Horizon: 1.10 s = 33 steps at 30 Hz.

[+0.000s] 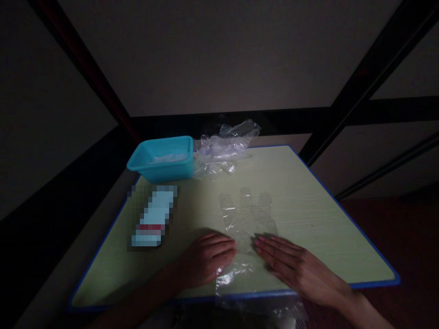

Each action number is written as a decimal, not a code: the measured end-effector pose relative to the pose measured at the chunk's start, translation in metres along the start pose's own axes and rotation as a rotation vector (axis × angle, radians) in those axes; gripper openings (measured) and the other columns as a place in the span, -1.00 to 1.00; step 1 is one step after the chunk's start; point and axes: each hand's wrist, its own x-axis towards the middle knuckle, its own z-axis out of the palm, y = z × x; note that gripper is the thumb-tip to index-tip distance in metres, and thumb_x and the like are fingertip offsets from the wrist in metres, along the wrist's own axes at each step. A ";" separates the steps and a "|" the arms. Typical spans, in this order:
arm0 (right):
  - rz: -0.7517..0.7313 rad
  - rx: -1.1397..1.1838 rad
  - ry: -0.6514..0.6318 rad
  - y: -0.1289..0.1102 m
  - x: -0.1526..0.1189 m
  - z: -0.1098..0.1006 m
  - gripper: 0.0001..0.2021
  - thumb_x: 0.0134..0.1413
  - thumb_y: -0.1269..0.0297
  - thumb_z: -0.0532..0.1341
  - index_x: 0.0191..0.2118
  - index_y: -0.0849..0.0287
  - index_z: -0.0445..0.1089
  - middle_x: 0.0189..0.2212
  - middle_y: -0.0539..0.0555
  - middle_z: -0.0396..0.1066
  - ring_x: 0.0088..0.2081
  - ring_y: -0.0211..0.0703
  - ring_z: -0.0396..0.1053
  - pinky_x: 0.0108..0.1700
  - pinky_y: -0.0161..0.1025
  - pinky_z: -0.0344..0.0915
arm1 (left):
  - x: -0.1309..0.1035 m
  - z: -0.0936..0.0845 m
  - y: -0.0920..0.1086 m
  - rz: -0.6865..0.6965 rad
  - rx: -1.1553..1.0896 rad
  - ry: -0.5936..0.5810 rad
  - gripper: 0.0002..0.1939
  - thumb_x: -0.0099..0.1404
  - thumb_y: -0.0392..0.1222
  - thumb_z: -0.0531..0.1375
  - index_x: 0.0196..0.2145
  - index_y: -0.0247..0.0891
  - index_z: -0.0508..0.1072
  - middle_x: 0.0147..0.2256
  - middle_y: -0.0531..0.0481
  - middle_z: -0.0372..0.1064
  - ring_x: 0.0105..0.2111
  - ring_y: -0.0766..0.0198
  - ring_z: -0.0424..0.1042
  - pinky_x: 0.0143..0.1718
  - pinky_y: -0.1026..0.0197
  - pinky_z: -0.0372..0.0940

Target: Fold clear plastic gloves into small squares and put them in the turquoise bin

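Observation:
A clear plastic disposable glove (245, 219) lies spread on the table, its fingers pointing away from me. Its wide cuff reaches over the near edge of the tabletop. My left hand (214, 257) rests on the glove's left side, fingers together and slightly bent, with the thumb hidden. On the right side, my right hand (286, 260) lies with its fingers stretched out flat, the fingertips touching the plastic. Neither hand grips anything that I can see.
The pale tabletop (318, 228) has a blue edge. At the back left stands a turquoise plastic basket (168, 171) with something whitish inside. Beside it is a crumpled heap of clear plastic (222, 148). A pixelated phone-like item (156, 212) lies at left. Panelled walls enclose the table.

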 end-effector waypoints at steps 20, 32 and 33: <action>0.023 0.092 -0.156 0.003 0.001 0.001 -0.58 0.11 0.47 0.13 0.12 0.33 0.23 0.15 0.28 0.15 0.18 0.03 0.06 0.11 -0.07 0.20 | 0.000 -0.003 -0.003 0.025 0.146 0.028 -0.79 0.34 -0.34 0.01 -0.20 -0.39 0.43 -0.18 -0.08 0.49 -0.17 0.22 0.44 -0.15 0.18 0.35; 0.089 0.291 -0.208 0.006 0.006 -0.012 -0.53 0.15 0.52 0.04 0.19 0.24 0.13 0.16 0.21 0.14 0.20 -0.07 0.05 0.16 -0.10 0.14 | 0.001 -0.010 -0.009 0.028 0.065 -0.085 -0.72 0.35 -0.33 -0.06 -0.15 -0.39 0.42 -0.15 -0.12 0.47 -0.12 0.20 0.40 -0.11 0.15 0.30; 0.097 0.321 -0.221 0.006 0.007 -0.015 -0.54 0.15 0.50 0.04 0.19 0.23 0.13 0.17 0.20 0.13 0.20 -0.08 0.04 0.17 -0.09 0.13 | 0.002 -0.012 -0.010 0.027 0.039 -0.084 -0.72 0.35 -0.33 -0.06 -0.16 -0.39 0.43 -0.17 -0.12 0.48 -0.13 0.20 0.40 -0.12 0.16 0.30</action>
